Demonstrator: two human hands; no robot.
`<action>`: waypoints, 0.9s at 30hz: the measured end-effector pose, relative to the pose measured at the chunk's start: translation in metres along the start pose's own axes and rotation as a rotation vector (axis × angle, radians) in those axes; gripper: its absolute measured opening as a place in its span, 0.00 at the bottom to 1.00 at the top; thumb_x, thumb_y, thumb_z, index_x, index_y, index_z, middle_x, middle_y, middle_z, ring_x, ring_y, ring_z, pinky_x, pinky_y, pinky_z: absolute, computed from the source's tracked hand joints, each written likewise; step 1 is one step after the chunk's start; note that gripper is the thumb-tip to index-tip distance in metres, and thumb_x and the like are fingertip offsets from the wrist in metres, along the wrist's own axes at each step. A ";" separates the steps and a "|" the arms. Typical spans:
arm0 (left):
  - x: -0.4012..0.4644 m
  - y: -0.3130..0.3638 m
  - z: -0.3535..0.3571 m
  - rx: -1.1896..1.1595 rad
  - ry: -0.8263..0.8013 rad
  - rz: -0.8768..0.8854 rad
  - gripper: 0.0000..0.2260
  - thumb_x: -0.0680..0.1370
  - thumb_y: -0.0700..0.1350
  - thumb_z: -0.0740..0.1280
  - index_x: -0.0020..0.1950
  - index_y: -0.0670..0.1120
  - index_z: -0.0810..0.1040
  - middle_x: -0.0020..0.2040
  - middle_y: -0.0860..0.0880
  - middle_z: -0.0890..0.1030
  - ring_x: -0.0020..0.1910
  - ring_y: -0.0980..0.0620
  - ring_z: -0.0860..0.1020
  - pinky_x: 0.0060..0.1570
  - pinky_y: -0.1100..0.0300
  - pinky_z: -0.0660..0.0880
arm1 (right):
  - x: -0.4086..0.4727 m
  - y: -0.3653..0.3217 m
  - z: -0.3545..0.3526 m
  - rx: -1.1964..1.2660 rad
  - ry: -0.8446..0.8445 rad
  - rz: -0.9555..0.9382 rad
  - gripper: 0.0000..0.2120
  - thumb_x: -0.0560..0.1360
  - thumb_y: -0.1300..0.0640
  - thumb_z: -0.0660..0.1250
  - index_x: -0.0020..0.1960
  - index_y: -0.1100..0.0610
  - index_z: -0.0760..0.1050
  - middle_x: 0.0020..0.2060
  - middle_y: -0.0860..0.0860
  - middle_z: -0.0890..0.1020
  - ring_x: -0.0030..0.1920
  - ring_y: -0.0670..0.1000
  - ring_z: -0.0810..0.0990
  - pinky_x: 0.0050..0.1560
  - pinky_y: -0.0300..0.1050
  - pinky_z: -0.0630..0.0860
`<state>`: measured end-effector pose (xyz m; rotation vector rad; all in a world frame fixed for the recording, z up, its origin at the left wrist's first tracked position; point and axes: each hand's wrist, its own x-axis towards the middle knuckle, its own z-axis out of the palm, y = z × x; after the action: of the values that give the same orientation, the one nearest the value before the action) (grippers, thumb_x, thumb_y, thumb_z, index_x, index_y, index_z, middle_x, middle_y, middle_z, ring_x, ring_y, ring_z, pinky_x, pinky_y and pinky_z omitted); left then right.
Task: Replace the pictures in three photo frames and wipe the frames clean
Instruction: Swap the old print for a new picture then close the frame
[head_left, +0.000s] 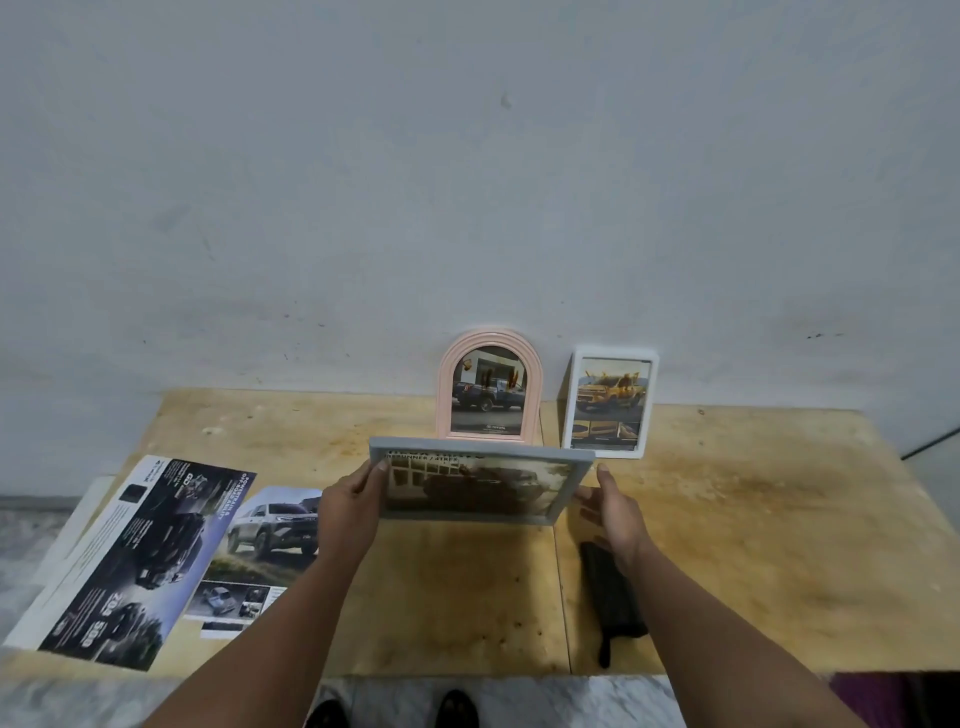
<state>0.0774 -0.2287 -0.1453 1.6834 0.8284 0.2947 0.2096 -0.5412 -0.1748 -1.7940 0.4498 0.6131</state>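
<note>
A grey landscape photo frame (480, 449) with a sepia car picture is held above the middle of the wooden table (727, 519), tilted back. My left hand (353, 504) grips its left edge, thumb on the front. My right hand (615, 512) is at its right edge with fingers fairly straight, and its contact with the frame is unclear. Behind it, a pink arched frame (489, 387) and a white rectangular frame (609, 402) stand against the wall, each holding a car picture. A dark cloth (610, 597) lies on the table under my right forearm.
Two loose car brochure sheets lie at the table's left: a long dark one (135, 556) hanging over the left edge and a smaller one (260, 551) with a silver SUV. The grey wall stands right behind the frames. My shoes show below the table's front edge.
</note>
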 end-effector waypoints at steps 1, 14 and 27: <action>0.000 -0.001 0.003 0.036 0.027 0.025 0.11 0.85 0.50 0.64 0.48 0.63 0.81 0.40 0.49 0.84 0.39 0.50 0.78 0.40 0.56 0.72 | -0.001 0.001 0.003 -0.005 -0.017 -0.007 0.33 0.80 0.30 0.53 0.63 0.53 0.82 0.57 0.48 0.84 0.58 0.52 0.79 0.68 0.60 0.68; 0.018 -0.059 0.007 0.293 -0.159 -0.302 0.18 0.85 0.54 0.59 0.56 0.43 0.82 0.52 0.37 0.83 0.51 0.39 0.80 0.57 0.45 0.77 | -0.005 0.021 0.023 -0.096 -0.109 0.104 0.31 0.76 0.28 0.61 0.53 0.53 0.86 0.46 0.50 0.88 0.50 0.53 0.86 0.53 0.48 0.78; 0.034 -0.081 0.005 0.364 -0.251 -0.381 0.27 0.85 0.57 0.61 0.80 0.46 0.64 0.77 0.40 0.71 0.72 0.38 0.73 0.71 0.45 0.70 | 0.012 0.046 0.048 -0.175 -0.203 0.135 0.21 0.76 0.33 0.67 0.44 0.52 0.75 0.33 0.50 0.70 0.35 0.49 0.68 0.34 0.44 0.65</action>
<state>0.0759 -0.2043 -0.2296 1.8020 1.0317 -0.3422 0.1836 -0.5086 -0.2287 -1.8523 0.3896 0.9439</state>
